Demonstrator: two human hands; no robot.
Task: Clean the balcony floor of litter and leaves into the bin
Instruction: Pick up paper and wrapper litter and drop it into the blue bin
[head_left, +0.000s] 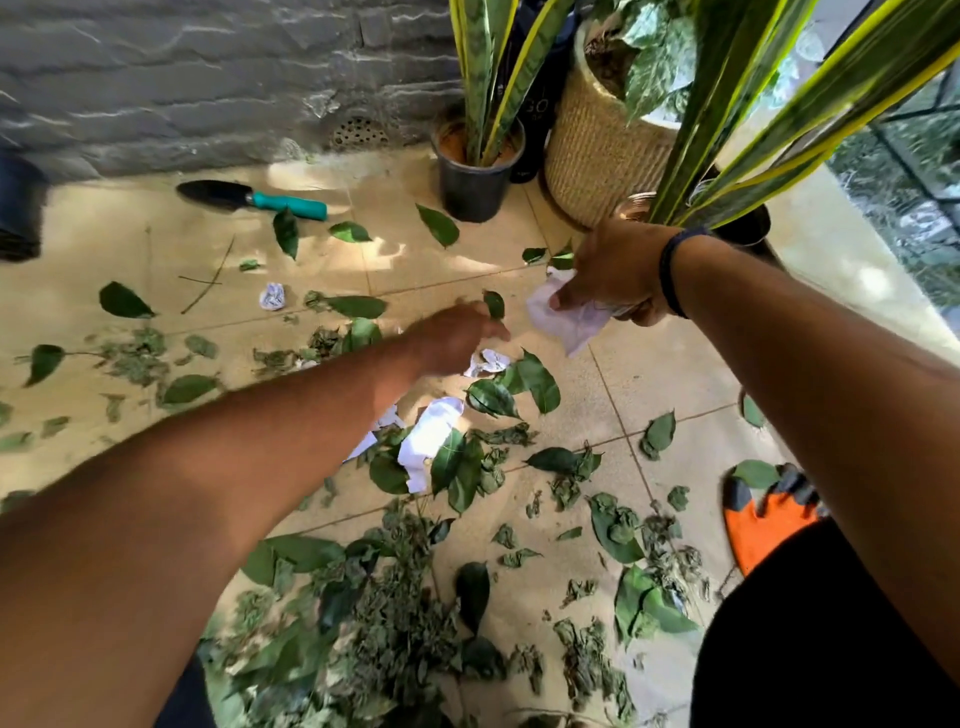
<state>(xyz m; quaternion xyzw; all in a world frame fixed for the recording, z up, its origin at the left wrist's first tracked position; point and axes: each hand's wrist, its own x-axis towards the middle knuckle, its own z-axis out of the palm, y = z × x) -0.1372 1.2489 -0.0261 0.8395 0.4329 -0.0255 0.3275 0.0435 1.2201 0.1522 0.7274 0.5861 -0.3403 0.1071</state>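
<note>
Right hand (615, 270) holds crumpled white paper (563, 319).

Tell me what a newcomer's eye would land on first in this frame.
Two bare arms reach across a tiled floor strewn with green leaves and crumpled paper scraps. The right hand grips a white paper near the middle, while the left hand pinches a single leaf beside it. Behind, a teal-handled trowel lies by the grey wall, and potted plants stand at upper right.

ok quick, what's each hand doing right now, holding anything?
Left hand: pinching a green leaf in its fingers.
Right hand: gripping white paper and what looks like more litter.
</note>
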